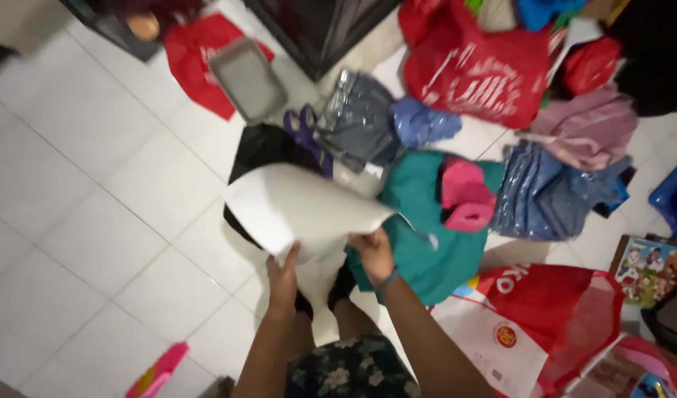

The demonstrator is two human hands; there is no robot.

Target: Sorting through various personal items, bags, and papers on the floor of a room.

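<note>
Both my hands hold a large white sheet that curls up over the floor in front of me. My left hand grips its lower left edge. My right hand grips its lower right edge, with a band on that wrist. Under the sheet lies a black item, partly hidden. Purple scissors rest just beyond the sheet. A teal garment with a pink piece on it lies right of my right hand.
White tiled floor stretches to the left. Red bags, grey and blue plastic-wrapped bundles, a grey tray and a picture box crowd the far and right side. A pink toy lies near left.
</note>
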